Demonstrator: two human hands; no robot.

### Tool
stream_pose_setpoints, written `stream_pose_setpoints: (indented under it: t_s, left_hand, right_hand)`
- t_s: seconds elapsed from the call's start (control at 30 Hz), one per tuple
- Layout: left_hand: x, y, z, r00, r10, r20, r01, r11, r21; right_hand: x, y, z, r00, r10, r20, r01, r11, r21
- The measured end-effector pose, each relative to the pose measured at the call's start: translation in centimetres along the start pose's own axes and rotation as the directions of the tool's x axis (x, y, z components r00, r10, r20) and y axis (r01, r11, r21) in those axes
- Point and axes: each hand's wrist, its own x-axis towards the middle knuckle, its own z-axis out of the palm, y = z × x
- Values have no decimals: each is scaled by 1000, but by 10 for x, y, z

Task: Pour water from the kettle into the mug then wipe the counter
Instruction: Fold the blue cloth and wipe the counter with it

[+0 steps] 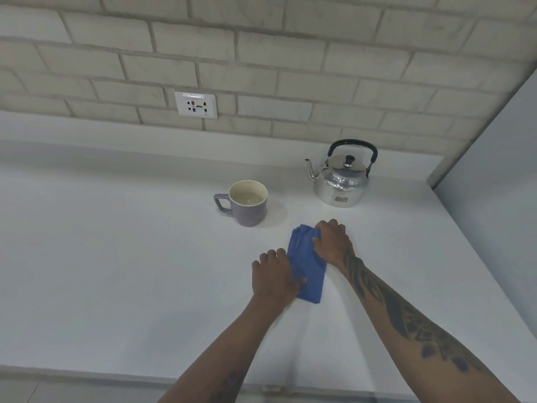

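A folded blue cloth point(307, 267) lies flat on the white counter point(116, 257), in front of the mug and kettle. My left hand point(273, 276) rests on the cloth's near left edge, fingers curled. My right hand point(332, 242) presses down on its far right corner. A purple mug point(247, 203) with water in it stands upright behind the cloth, handle to the left. The shiny metal kettle point(341, 177) with a black handle stands to the right of the mug, spout pointing left, lid on.
A brick-pattern wall runs behind the counter, with a white power socket point(196, 105) on it. A grey panel point(494, 184) bounds the counter on the right. The counter's front edge point(87, 373) runs along the bottom.
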Motion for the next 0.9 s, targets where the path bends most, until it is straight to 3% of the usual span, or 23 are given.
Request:
stream_pose_setpoints:
  t_s: [0.27,0.37,0.5,0.63,0.9]
  left_hand:
    - [8,3,2,986,-111,122,131,976,-172]
    - [9,-1,1,983,-107,147,140,961,-237]
    - [3,-15,3,989,-79,126,121,920,-374]
    - [-9,-41,1,988,-107,109,150,811,-565]
    - [-40,-125,-44,950,-311,33,229,618,-752]
  right_hand:
    - [13,-4,-16,997,70,40,-74,992,107]
    - [13,-9,-27,994,70,88,-89,967,238]
    - [-3,-24,-49,997,-24,70,-4,925,380]
    - [-22,-50,-71,983,-181,28,150,880,450]
    - [-30,-147,-74,911,-413,-6,364,796,485]
